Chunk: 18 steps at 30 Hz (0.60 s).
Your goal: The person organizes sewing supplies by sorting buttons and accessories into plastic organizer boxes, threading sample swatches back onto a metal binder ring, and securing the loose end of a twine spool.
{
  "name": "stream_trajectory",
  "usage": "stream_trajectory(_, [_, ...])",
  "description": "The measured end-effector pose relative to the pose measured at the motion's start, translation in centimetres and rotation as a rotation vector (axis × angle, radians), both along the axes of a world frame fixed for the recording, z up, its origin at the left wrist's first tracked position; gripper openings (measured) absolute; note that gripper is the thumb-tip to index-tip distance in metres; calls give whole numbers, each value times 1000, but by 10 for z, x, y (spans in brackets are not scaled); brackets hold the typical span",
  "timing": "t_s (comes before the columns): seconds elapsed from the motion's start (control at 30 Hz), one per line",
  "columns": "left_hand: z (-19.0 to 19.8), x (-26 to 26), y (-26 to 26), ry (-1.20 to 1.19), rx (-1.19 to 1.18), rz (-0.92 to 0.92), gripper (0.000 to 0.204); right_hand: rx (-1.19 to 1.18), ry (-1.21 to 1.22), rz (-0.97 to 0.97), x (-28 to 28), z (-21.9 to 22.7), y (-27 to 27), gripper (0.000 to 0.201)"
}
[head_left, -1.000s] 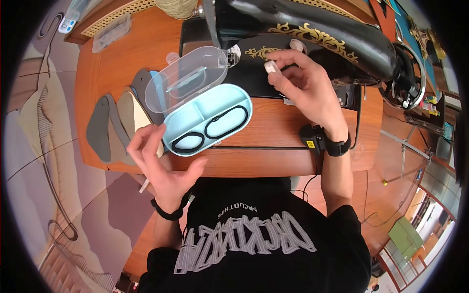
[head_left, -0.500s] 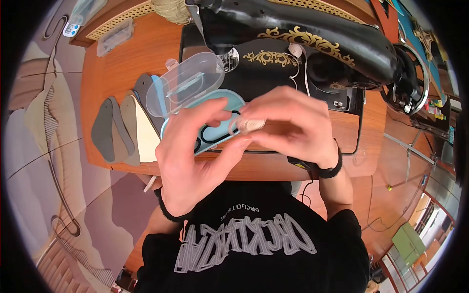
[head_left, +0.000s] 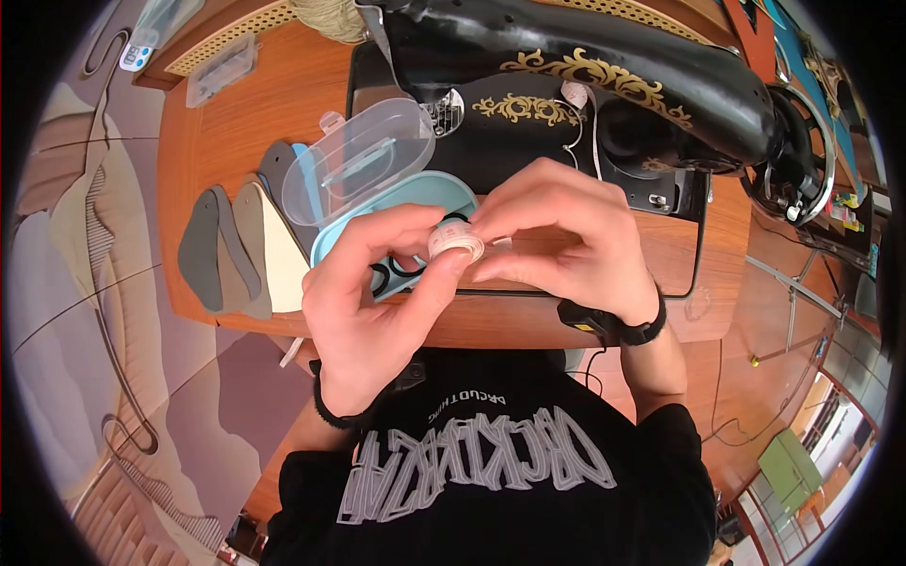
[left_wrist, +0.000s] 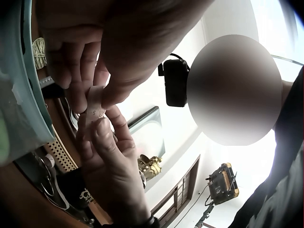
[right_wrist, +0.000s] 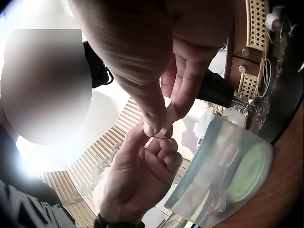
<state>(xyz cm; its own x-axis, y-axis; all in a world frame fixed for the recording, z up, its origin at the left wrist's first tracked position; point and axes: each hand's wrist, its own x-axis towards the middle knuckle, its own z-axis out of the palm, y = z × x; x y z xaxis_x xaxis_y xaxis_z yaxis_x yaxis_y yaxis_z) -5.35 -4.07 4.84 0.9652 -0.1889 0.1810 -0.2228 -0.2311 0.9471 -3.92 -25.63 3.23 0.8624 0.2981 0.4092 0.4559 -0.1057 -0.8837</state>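
A small rolled tape measure [head_left: 455, 241], whitish with faint printed marks, is between the two hands over the front of the light blue case [head_left: 406, 193]. My left hand [head_left: 363, 292] pinches the roll between thumb and fingers. My right hand [head_left: 576, 231] grips the tape's loose end at the roll's right side. In the left wrist view a short strip of tape [left_wrist: 94, 102] with a printed figure runs between both hands' fingertips. The case's clear lid [head_left: 359, 156] stands open behind. Black loops lie inside the case, partly hidden by my left hand.
A black sewing machine [head_left: 604, 66] with gold ornament spans the back right. Flat grey and beige shaped pieces [head_left: 212, 255] lie at the left. Another tape roll [head_left: 574, 92] sits under the machine arm. A clear box [head_left: 222, 73] and a yarn ball [head_left: 332, 17] are at the back.
My right hand has brought the tape roll from over the machine bed down to the case. My left hand has moved right and taken hold of the roll.
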Motion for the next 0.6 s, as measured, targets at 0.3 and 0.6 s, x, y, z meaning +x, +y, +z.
stream_trajectory(0.3, [-2, 1, 13, -77, -49, 19, 31, -12, 98, 10, 2, 4, -8, 23])
stream_trajectory(0.6, [1, 4, 22, -153, -16, 87, 26, -147, -35, -98, 5, 5, -24, 20])
